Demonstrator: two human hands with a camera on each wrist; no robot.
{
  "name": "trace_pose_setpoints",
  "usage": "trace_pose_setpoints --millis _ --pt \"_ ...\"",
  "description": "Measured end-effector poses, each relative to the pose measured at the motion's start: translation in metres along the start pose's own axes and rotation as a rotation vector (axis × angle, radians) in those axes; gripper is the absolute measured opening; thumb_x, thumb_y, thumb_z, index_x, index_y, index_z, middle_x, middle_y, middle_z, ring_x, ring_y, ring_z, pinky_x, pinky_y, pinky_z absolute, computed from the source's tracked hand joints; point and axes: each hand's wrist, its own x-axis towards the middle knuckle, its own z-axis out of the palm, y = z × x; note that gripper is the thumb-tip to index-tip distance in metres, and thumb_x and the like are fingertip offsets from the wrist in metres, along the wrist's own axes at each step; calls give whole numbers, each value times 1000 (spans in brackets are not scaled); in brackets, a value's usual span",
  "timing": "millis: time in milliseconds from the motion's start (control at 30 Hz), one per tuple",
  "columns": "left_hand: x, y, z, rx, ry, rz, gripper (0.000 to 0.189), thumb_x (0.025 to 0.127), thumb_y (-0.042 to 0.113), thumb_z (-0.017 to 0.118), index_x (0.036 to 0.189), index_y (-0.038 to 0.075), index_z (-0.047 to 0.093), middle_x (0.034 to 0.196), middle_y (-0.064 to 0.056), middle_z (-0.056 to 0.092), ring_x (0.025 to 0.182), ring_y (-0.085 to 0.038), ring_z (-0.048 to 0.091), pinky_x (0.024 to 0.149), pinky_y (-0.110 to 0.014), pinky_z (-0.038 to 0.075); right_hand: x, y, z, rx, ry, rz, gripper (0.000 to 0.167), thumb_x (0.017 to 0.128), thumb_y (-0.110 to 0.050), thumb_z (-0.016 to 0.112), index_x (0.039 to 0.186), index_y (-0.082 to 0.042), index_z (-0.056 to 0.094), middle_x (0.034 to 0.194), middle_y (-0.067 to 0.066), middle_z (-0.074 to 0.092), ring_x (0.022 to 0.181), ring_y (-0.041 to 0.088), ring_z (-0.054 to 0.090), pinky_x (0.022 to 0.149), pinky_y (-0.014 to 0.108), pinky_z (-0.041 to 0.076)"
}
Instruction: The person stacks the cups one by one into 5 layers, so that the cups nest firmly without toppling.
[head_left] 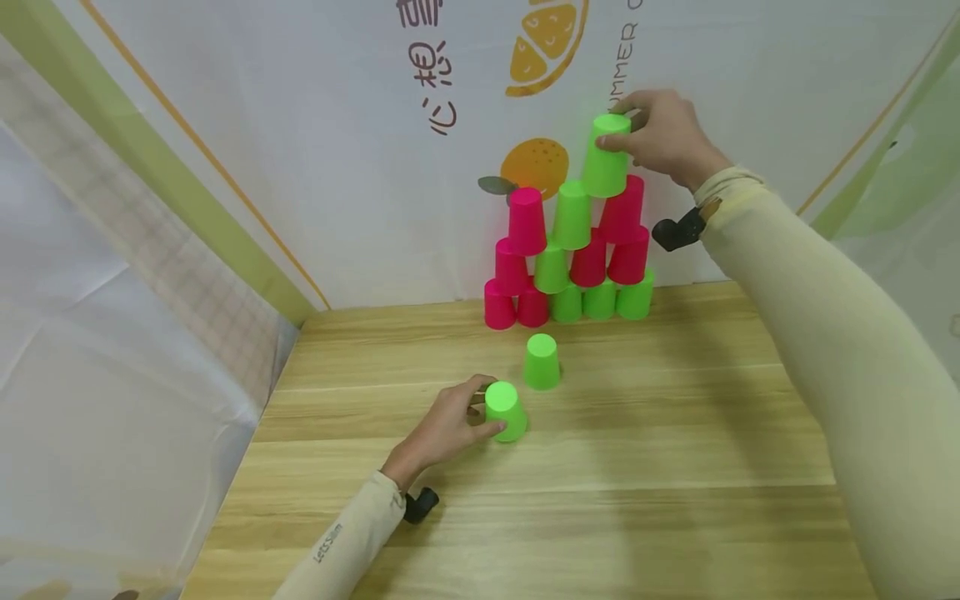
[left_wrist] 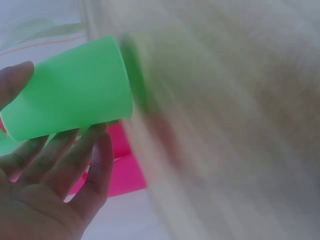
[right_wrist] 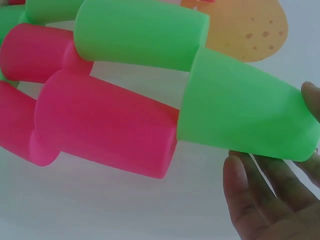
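Observation:
My right hand (head_left: 667, 137) pinches an upside-down green plastic cup (head_left: 606, 162) between thumb and fingers. Its rim sits at the top of the stack, over the gap between a green cup (head_left: 573, 215) and a pink cup (head_left: 622, 212), as the right wrist view also shows. Down on the wooden table (head_left: 675, 500), my left hand (head_left: 442, 425) grips another upside-down green cup (head_left: 504, 412), thumb on the near side and fingers behind. In the left wrist view this cup (left_wrist: 70, 92) has its rim close to the tabletop. One more green cup (head_left: 542, 362) stands just beyond it, untouched.
Lower rows of pink (head_left: 500, 304) and green cups (head_left: 636, 296), all upside down, form a stepped wall at the table's back edge. A white printed curtain (head_left: 360, 208) hangs right behind them. Black wrist cameras (head_left: 422, 505) stick out from both sleeves.

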Motion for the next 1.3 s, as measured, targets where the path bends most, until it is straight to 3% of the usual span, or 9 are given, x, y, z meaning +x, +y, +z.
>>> trace_pose_setpoints --millis 167,333,567,633,800,933,1133,1300 --pt "4 9 -12 25 37 13 54 88 18 78 136 9 54 132 -8 67 121 -31 66 95 -42 59 0 2 3 6 26 7 66 94 -45 65 151 -18 45 144 17 55 118 25 56 95 32 57" --pt "13 24 -34 75 71 58 55 89 21 77 137 8 54 132 -8 67 119 -31 67 93 -45 59 -5 5 3 -9 49 -2 69 93 -47 65 154 -25 41 150 16 52 128 29 53 102 41 54" --pt "37 57 -72 105 67 74 60 91 27 74 144 13 49 128 -5 67 117 -26 66 93 -44 58 -21 11 5 -28 107 -95 75 93 -45 66 157 -28 32 152 12 51 136 32 53 105 55 51" --pt "44 67 -82 115 82 109 59 91 26 74 143 12 50 127 -5 67 114 -26 67 92 -42 59 -27 13 7 -37 136 -117 76 92 -43 67 157 -27 32 154 12 49 139 32 50 107 57 49" --pt "64 91 -102 140 138 189 55 89 24 75 138 10 53 122 -8 69 109 -26 70 88 -38 62 -39 19 14 -79 166 -148 76 92 -39 68 157 -24 33 154 14 49 141 36 47 111 60 43" --pt "79 107 -115 144 150 218 55 90 25 75 139 11 53 123 -6 69 111 -25 71 87 -37 62 -42 23 22 -99 183 -165 77 92 -35 69 157 -22 32 157 11 45 141 38 47 112 61 41" --pt "100 126 -131 173 165 220 56 91 30 73 140 13 52 126 -5 69 112 -23 70 88 -35 61 -46 26 27 -91 249 -178 77 91 -32 70 157 -22 32 155 13 45 139 35 45 114 58 36" --pt "119 141 -144 167 202 207 54 92 32 72 139 13 52 125 -5 69 112 -22 69 91 -35 60 -55 24 33 -63 346 -271 68 89 -25 74 150 -16 44 140 19 55 126 36 52 105 54 40"
